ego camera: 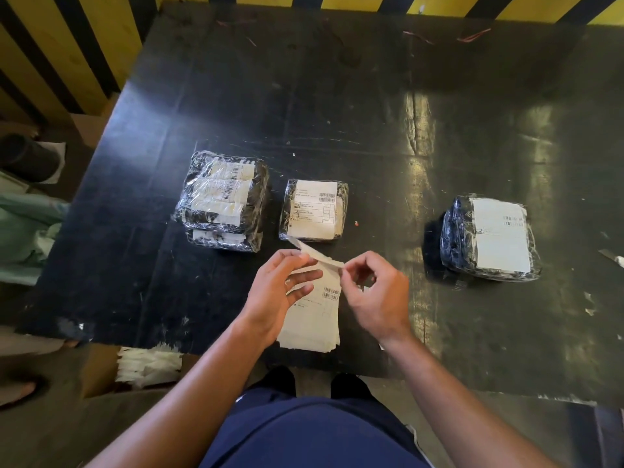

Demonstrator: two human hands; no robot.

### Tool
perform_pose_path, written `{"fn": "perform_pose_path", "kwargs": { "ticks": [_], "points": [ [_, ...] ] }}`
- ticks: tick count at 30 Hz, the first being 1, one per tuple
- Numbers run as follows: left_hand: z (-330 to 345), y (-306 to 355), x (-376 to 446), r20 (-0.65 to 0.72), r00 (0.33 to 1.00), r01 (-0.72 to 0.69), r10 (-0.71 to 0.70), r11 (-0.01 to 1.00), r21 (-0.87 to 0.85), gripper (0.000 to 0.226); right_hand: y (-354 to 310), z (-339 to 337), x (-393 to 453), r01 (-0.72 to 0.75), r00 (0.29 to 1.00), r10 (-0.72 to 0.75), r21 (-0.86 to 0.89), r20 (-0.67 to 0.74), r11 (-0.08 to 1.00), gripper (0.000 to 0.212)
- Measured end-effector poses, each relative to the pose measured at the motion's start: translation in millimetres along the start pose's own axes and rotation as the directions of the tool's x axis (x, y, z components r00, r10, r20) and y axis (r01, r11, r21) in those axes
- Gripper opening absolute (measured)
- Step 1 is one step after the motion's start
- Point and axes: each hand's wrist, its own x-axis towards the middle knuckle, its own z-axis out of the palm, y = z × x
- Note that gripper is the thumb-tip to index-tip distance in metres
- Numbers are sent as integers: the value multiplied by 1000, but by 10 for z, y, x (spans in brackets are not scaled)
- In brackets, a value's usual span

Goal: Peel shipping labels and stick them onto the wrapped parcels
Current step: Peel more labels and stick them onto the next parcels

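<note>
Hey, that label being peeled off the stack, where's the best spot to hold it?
Pinch the lifted top edge of the label, coming from the right, as the right hand does. That edge already curls free of the stack, which the left hand steadies.

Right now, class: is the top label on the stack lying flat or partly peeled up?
Partly peeled. The top label curls up off the label stack; the right hand pinches its lifted end, and the left hand steadies the stack.
</note>
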Motion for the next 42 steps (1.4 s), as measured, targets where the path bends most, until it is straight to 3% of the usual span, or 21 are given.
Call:
{"fn": "perform_pose_path", "kwargs": {
  "ticks": [4, 6, 8, 11, 15, 17, 19, 22, 25, 30, 36, 42],
  "points": [
    [-58, 6, 27, 7, 998, -63, 63, 998, -6, 41, 48, -105, 199, -177, 984, 175, 185, 28, 967, 11],
    [-95, 41, 90, -52, 995, -85, 86, 996, 7, 37, 82, -157, 273, -279, 960, 275, 275, 52, 920, 11],
    [-133, 73, 186, -111, 986, -106, 125, 981, 164, 27, 109, -214, 329, -410, 910, 391, 445, 139, 796, 10],
    [-155, 100, 294, -48, 994, -77, 94, 959, 273, 29, 109, -247, 362, -559, 817, 493, 616, 299, 554, 14],
    [-151, 117, 387, 35, 998, -64, 57, 955, 290, 22, 129, -216, 367, -623, 765, 513, 649, 389, 436, 11],
    [-153, 90, 442, 24, 997, -75, 71, 959, 274, 16, 136, -191, 366, -612, 775, 514, 638, 367, 468, 11],
    [-152, 55, 482, 6, 997, -78, 79, 961, 266, 13, 151, -154, 372, -570, 810, 510, 590, 289, 572, 14],
    [-120, 1, 520, -54, 993, -83, 106, 940, 332, 8, 244, -50, 378, -463, 883, 455, 363, 115, 808, 20],
    [-45, -66, 560, -126, 982, -86, 143, 923, 375, 7, 320, 94, 384, -394, 917, 398, 162, 9, 905, 22],
    [40, -111, 755, -258, 946, -62, 194, 894, 444, 13, 436, 312, 502, -495, 861, 507, 160, -41, 854, 15],
    [126, 36, 1196, -287, 903, -83, 318, 787, 611, 14, 559, 522, 930, -570, 808, 587, 188, -51, 800, 12],
    [175, 69, 1631, -365, 855, -61, 368, 771, 634, 13, 589, 772, 1370, -615, 772, 633, 188, -57, 766, 8]
  ]
}}
